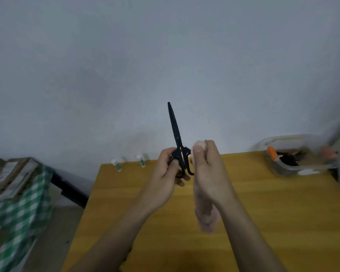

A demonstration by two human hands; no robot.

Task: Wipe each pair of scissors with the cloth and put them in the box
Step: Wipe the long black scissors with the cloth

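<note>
My left hand [166,173] grips the handles of a pair of black scissors [176,134], whose closed blades point up in front of the wall. Right beside it, my right hand [208,167] holds a pale pink cloth [205,214]; the cloth shows above my thumb next to the scissor handles and hangs down below my wrist. A clear plastic box [294,154] with orange clips stands at the table's far right, with dark scissors inside it.
The yellow wooden table [273,213] runs up to a grey wall. Two small white and green tubes [116,164] [142,160] lie at its far edge. To the left, green checked fabric [22,209] and stacked items cover another surface.
</note>
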